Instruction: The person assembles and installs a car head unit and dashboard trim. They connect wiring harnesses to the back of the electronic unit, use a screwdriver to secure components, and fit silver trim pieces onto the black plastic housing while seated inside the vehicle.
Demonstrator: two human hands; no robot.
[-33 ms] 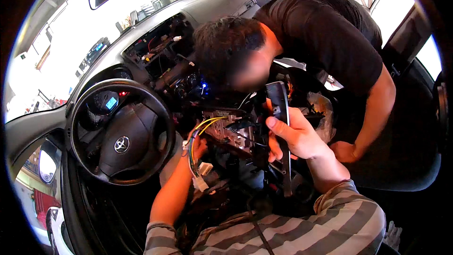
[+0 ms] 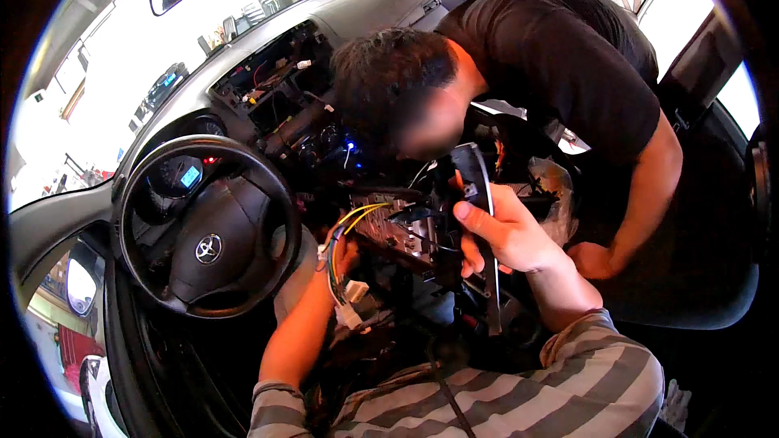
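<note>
A car stereo unit [image 2: 389, 223] with a bare metal body is held up above my lap, its long black front panel [image 2: 485, 195] turned to the right. My right hand [image 2: 511, 231] is closed round this panel, thumb on the near side. At the unit's left side is my left hand [image 2: 345, 250], closed against the metal edge, its fingers partly hidden by wires. A wire harness [image 2: 334, 264] with yellow and dark wires leaves the unit and droops over my left wrist. Pale plug connectors [image 2: 350, 313] hang at its end.
To the left stands the steering wheel [image 2: 209, 231]. The dashboard has an open cavity [image 2: 272, 77] with loose wires, and a blue light [image 2: 350, 147] glows below it. A co-worker in a black shirt [image 2: 560, 57] leans in from the right, one hand [image 2: 592, 261] on the passenger seat [image 2: 690, 292].
</note>
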